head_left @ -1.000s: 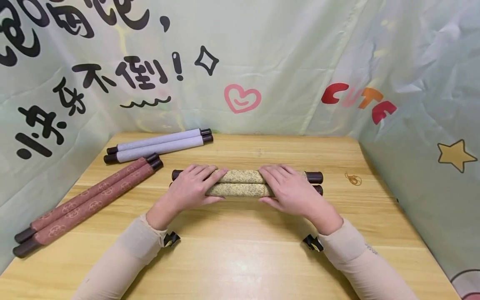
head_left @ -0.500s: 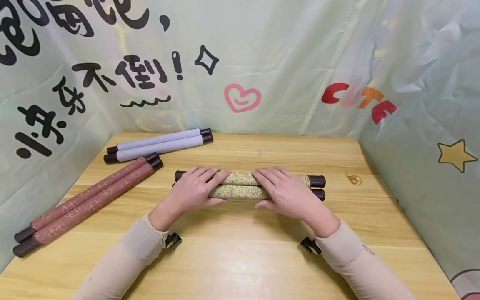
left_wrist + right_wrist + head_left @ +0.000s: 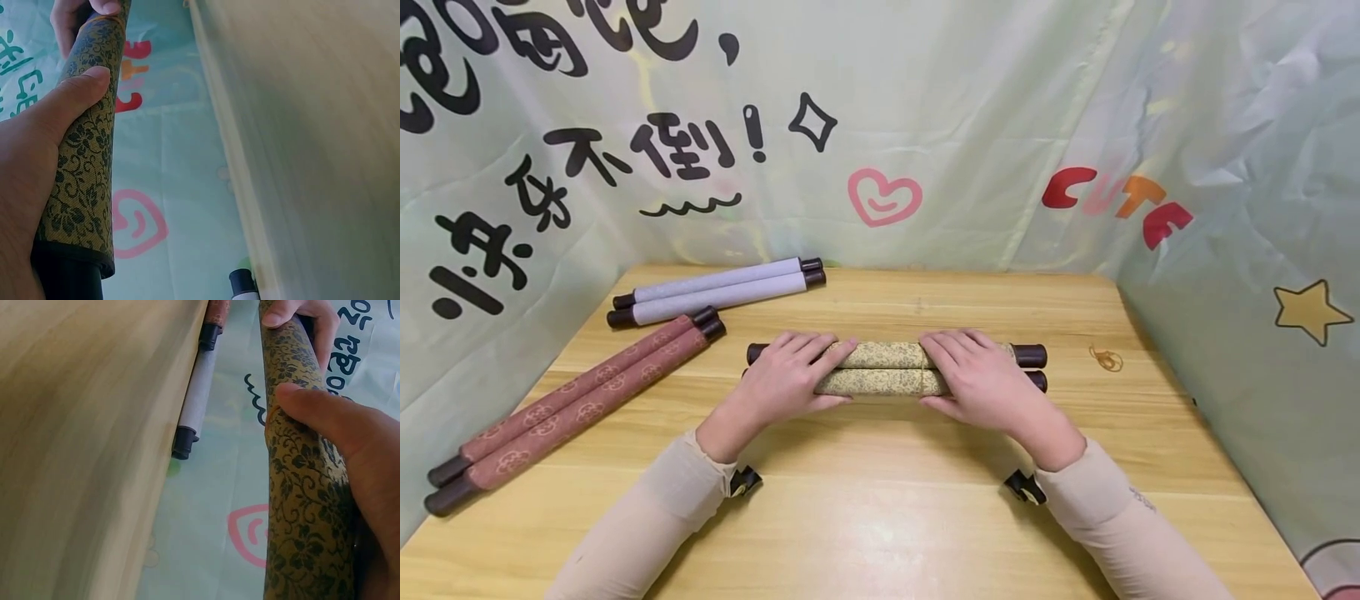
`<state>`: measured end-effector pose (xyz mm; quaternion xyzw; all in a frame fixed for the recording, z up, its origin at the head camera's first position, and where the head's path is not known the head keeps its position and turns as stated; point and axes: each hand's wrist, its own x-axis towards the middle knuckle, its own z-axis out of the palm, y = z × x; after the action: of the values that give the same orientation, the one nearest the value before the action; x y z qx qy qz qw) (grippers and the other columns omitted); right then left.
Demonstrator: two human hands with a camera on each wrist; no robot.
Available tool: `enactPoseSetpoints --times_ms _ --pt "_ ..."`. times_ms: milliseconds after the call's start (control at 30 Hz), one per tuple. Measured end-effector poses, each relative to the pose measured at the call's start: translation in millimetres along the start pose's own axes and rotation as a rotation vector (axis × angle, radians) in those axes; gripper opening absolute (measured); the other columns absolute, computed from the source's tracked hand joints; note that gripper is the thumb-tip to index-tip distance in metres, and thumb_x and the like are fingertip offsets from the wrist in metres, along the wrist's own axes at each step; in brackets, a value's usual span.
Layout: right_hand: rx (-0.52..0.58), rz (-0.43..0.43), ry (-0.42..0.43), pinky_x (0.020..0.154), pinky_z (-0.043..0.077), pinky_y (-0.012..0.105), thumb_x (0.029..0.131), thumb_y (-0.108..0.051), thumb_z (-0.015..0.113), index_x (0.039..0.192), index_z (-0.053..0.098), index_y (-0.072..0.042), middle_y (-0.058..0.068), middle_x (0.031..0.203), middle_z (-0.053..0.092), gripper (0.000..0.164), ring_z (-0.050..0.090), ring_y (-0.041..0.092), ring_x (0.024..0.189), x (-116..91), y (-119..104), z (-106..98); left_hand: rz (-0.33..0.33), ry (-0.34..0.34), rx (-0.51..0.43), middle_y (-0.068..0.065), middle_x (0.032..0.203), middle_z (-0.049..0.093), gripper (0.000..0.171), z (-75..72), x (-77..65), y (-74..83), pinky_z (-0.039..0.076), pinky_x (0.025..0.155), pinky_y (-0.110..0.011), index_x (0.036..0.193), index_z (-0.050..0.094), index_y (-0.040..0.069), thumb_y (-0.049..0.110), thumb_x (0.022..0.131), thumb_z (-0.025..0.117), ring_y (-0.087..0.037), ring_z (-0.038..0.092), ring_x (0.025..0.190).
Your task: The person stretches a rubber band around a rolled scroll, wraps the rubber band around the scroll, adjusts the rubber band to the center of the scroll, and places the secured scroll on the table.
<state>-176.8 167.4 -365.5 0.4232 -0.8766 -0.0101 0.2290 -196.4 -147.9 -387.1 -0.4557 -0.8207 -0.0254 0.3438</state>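
Observation:
A yellow scroll [image 3: 883,382] with a dark floral pattern, wound up as two parallel rolls with dark end knobs, lies crosswise in front of the person in the head view. The left hand [image 3: 780,372] grips its left part, its thumb along the near side. On the right part, the right hand [image 3: 981,379] holds it the same way. A thin rubber band [image 3: 269,427] circles the scroll by the right thumb; in the left wrist view the band [image 3: 103,20] shows close to the right hand's fingertips.
A red scroll [image 3: 580,400] lies slanted along the left side of the wooden table [image 3: 880,517], and a lilac scroll [image 3: 718,292] lies behind it. Loose rubber bands [image 3: 1107,358] sit at the right. Printed cloth walls [image 3: 970,100] stand around the table.
The scroll tilts slightly and shifts right, then comes back level. The right hand slides left along it, then back right, and the rubber band now shows beside its fingers.

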Motion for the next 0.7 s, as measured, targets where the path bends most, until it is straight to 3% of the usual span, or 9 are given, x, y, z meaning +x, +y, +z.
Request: enactPoseSetpoints --times_ms 500,700 --pt "-0.014 -0.022 0.017 0.102 0.042 0.049 0.083 -0.053 0.070 0.136 0.050 0.006 0.018 0.126 0.060 0.082 0.056 0.034 0.116 2.2 0.4 -0.2 -0.016 0.001 -0.010 -0.016 0.115 0.067 0.074 -2.0 1.1 3.4 0.052 0.085 -0.048 0.137 0.055 0.011 0.064 0.085 0.060 -0.033 0.065 0.100" --pt "-0.035 -0.056 0.017 0.102 0.043 0.046 0.081 -0.056 0.072 0.134 0.052 0.006 0.017 0.124 0.062 0.083 0.059 0.033 0.114 8.1 -6.0 0.5 -0.006 0.000 -0.016 -0.015 0.114 0.067 0.077 -2.1 1.8 6.2 0.052 0.084 -0.048 0.137 0.056 0.011 0.061 0.080 0.068 -0.032 0.065 0.099"
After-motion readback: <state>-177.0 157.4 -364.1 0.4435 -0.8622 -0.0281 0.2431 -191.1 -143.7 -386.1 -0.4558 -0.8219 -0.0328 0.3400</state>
